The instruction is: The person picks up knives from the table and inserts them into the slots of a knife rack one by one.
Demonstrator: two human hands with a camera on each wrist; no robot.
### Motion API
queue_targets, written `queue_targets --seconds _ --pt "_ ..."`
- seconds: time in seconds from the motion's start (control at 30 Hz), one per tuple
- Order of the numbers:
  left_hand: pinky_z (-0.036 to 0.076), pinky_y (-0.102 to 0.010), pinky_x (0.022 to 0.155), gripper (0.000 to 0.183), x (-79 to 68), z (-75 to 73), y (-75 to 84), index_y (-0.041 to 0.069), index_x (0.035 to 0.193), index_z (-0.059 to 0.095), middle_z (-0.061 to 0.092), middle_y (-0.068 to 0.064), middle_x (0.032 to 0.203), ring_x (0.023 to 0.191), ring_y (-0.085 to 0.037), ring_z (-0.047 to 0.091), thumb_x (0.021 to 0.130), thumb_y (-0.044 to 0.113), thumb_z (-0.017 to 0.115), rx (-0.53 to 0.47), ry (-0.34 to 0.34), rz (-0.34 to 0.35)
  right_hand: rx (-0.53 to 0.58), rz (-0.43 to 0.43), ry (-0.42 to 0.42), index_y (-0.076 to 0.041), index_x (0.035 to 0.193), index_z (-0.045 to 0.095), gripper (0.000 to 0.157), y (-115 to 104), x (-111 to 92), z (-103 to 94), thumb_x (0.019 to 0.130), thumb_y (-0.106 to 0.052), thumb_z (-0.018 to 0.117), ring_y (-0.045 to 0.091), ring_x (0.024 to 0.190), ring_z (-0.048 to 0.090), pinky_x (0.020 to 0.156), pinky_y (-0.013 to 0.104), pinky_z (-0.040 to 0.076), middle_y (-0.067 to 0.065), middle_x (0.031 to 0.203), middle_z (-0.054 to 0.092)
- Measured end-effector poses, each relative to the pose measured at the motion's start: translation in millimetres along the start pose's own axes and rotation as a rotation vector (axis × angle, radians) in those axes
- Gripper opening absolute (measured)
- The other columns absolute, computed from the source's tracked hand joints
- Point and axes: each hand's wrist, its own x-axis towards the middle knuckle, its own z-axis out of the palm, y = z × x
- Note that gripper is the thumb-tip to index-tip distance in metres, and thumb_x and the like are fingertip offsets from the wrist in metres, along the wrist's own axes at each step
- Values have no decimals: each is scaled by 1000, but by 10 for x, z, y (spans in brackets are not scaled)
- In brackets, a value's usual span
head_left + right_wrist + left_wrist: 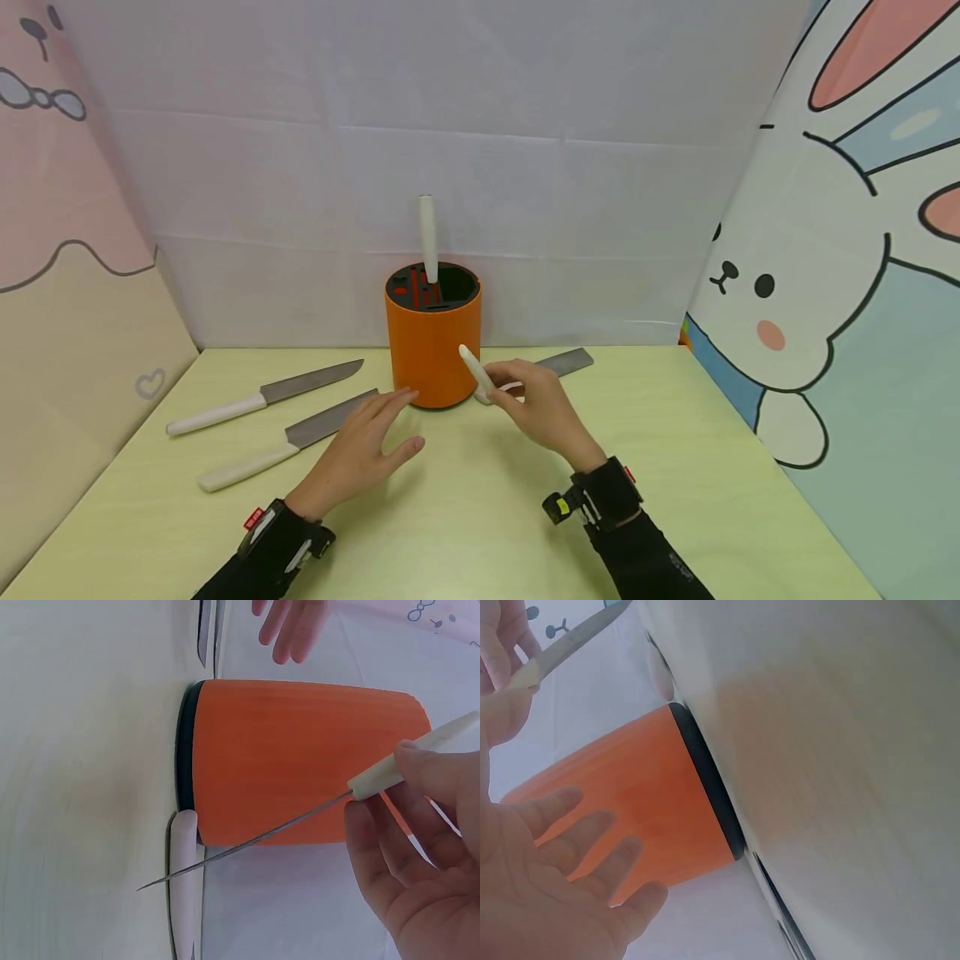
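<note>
My right hand [534,400] pinches the white handle [476,367] of a knife, whose slim blade [255,840] slants down toward the table in the right wrist view. An orange round knife block [432,350] stands just beyond both hands. One white-handled knife [428,237] is upright in its slotted black top. My left hand [358,454] has its fingers spread, empty, close to the block's lower left side; whether it touches the block I cannot tell. Behind my right hand lies another knife, its wide blade [567,361] showing and its white handle [182,877] by the block's base.
To the left on the pale table [480,533] lie a pointed knife [225,413] and a broad-bladed knife [251,467], handles toward the lower left; my left hand is near the broad blade's tip. A white cloth backdrop [300,183] rises behind, with patterned cloths at both sides.
</note>
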Motion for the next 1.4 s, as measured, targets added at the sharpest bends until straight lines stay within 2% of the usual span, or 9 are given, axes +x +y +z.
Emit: queue_targets --seconds 0.2,0.43,0.7,0.93,1.13,1.27,1.4 --pt "27 -61 104 66 -12 -3 -3 16 145 39 39 -8 146 131 -33 33 93 53 56 -56 -24 -35 70 36 56 -20 119 64 34 -104 31 25 87 -10 71 7 93 61 75 27 55 -6 108 64" --pt "28 -63 103 64 -20 -12 5 19 145 38 38 -6 147 133 -32 31 93 51 57 -103 -46 -72 183 95 74 -22 119 63 33 -181 56 39 89 -13 69 13 95 62 79 30 55 -5 106 65" --pt "29 -63 102 62 -32 -10 24 26 145 37 39 -4 147 133 -29 31 92 48 60 -137 -49 -92 219 154 91 -24 117 63 27 -280 83 35 90 -22 68 13 98 60 85 37 53 -6 104 65" --pt "31 -63 101 65 -33 -3 38 20 146 38 36 -2 148 134 -28 30 93 54 56 -161 -61 -103 284 181 101 -26 116 63 27 -334 56 40 90 -24 69 13 99 61 85 41 52 -6 104 65" --pt "32 -62 101 64 -16 -5 55 23 146 37 36 -3 148 134 -26 29 93 53 56 -176 -66 -103 286 196 118 -27 117 63 27 -326 25 22 90 -24 69 13 99 61 86 39 52 -6 104 65" --pt "33 -60 101 64 -5 0 54 22 146 37 36 -3 148 133 -26 30 93 52 56 -177 -66 -92 308 192 121 -23 118 63 29 -333 28 25 90 -21 69 14 98 61 85 37 53 -4 104 66" --pt "34 -58 101 64 5 -3 60 19 145 39 37 -2 147 133 -25 31 93 52 56 -173 -64 -92 350 174 112 -15 119 63 30 -422 32 14 90 -14 69 19 97 61 84 37 53 3 104 66"
